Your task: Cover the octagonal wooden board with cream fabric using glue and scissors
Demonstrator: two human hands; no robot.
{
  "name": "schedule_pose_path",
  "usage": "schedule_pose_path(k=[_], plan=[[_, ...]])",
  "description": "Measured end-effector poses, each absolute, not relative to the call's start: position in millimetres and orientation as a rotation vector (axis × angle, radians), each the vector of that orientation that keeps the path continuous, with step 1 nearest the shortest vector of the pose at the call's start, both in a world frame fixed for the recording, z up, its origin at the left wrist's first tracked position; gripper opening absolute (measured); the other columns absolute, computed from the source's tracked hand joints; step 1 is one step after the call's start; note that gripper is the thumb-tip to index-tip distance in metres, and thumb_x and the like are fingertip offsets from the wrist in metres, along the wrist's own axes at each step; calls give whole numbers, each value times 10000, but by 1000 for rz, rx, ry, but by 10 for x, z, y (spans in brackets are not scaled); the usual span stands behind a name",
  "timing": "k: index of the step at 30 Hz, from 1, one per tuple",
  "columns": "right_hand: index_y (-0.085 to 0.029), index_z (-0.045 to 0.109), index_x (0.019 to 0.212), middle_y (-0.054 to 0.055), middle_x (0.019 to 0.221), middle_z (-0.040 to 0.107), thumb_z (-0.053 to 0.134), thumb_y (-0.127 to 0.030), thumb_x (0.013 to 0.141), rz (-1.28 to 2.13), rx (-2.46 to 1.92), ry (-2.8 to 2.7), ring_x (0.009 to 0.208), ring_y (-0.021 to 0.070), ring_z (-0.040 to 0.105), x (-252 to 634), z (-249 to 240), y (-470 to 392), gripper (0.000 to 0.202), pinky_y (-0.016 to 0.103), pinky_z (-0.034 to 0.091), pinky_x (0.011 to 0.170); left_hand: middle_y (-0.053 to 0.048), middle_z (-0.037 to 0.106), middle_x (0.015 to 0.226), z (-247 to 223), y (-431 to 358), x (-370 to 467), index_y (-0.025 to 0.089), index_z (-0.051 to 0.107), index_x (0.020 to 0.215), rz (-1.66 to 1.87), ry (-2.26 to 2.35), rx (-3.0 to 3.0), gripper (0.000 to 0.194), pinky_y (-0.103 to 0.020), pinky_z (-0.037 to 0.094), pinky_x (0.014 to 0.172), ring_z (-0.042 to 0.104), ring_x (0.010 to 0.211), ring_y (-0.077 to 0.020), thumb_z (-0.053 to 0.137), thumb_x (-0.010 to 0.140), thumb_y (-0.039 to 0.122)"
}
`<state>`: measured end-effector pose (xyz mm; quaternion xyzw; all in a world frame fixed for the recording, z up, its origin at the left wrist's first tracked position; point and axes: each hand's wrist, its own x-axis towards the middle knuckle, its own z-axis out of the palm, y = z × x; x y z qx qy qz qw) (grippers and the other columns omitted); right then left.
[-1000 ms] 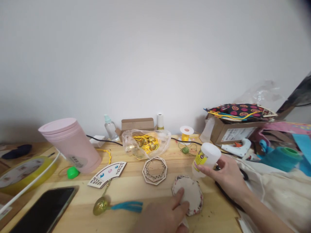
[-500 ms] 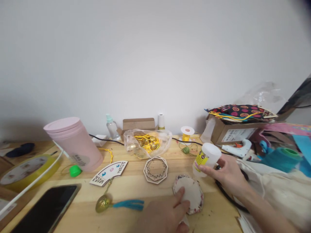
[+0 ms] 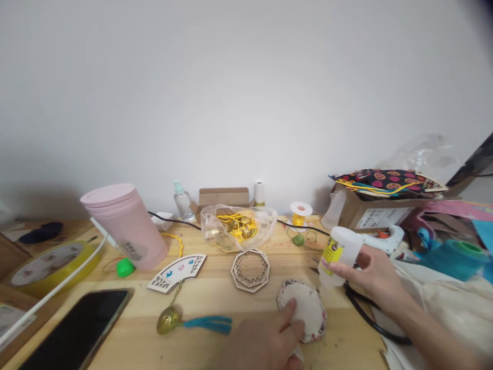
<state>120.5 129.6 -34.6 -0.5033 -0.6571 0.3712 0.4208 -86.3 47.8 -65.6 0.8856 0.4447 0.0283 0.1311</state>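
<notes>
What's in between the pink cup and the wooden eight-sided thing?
A fan-shaped wooden piece with coloured gems, and a yellow cord behind it, lie between the pink tumbler and the octagonal wooden frame, as the head view shows.

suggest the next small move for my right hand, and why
Perhaps ease the white bottle left towards the octagonal pad: the right hand holds it just beside, and the left hand's fingers rest on the pad.

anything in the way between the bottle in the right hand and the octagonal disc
Nothing visible stands between the white bottle in the right hand and the octagonal disc; the left hand has fingers on the disc.
</notes>
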Motion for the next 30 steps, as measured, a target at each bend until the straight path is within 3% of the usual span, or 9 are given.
schedule_pose_path(k=[4, 14, 19, 25, 30], plan=[[-160, 643, 731, 75, 758, 704, 679, -367, 581, 955, -1275, -1451, 677, 239, 637, 1092, -378, 1255, 258, 293, 501, 560, -81, 418, 1282, -656, 471, -869, 225, 488, 1148, 100, 1286, 2571, 466, -364, 523, 682, 611, 876, -268, 584, 693, 258], [-186, 647, 694, 54, 738, 701, 684, -340, 579, 769, -1238, -1612, 686, 229, 634, 953, -479, 1199, 196, 293, 499, 624, -98, 441, 1267, -624, 465, -855, 205, 511, 1124, 143, 1286, 2544, 450, -397, 523, 683, 601, 889, -291, 593, 686, 269], [-171, 620, 700, 56, 710, 689, 674, -355, 600, 814, -1252, -1582, 646, 224, 624, 893, -552, 1178, 216, 295, 495, 567, -85, 449, 1267, -635, 453, -867, 215, 517, 1116, 181, 1300, 2525, 450, -394, 515, 707, 594, 906, -290, 604, 676, 260], [-173, 633, 759, 62, 791, 693, 687, -341, 589, 843, -1258, -1498, 731, 243, 627, 909, -492, 1200, 245, 315, 498, 630, -81, 434, 1280, -589, 450, -871, 210, 513, 1121, 165, 1289, 2523, 442, -388, 507, 728, 587, 925, -283, 588, 688, 251], [-155, 632, 720, 70, 715, 695, 686, -345, 583, 953, -1259, -1491, 658, 232, 627, 830, -481, 1164, 240, 318, 504, 585, -77, 458, 1264, -609, 448, -865, 212, 522, 1108, 185, 1293, 2544, 435, -376, 518, 703, 608, 884, -272, 596, 680, 251]])
